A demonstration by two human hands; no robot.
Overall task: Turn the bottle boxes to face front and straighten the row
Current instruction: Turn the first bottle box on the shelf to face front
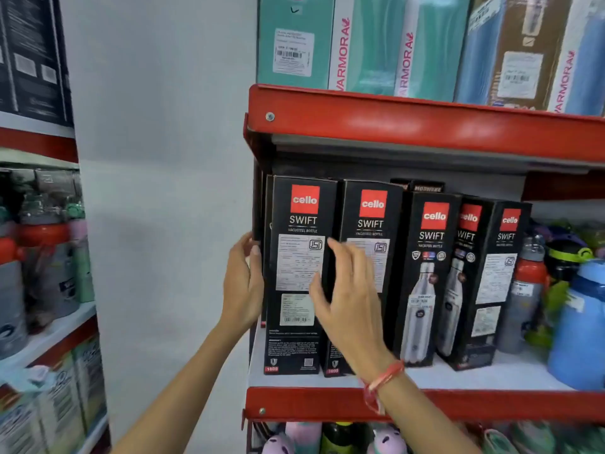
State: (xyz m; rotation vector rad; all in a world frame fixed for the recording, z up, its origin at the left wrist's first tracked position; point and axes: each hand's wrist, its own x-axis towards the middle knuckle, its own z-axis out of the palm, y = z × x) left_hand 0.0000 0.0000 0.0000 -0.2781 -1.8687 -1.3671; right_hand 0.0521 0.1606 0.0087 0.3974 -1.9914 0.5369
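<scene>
The left hand [244,283], fingers together, lies flat against the outer side of the first box [299,276] at the shelf's [491,375] left end. The right hand [347,299] hovers spread over the seam between it and the second box [370,257], gripping nothing. Both boxes show label panels, so turning seems to be starting here; next, clasp the first box and rotate it. Further right, two boxes show the bottle picture [422,303] while the last box [494,283] shows a label panel and stands skewed

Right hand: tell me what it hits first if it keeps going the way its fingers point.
Probably the leftmost black box; the right hand has open fingers aimed at its label face, though depth is unclear.
</scene>
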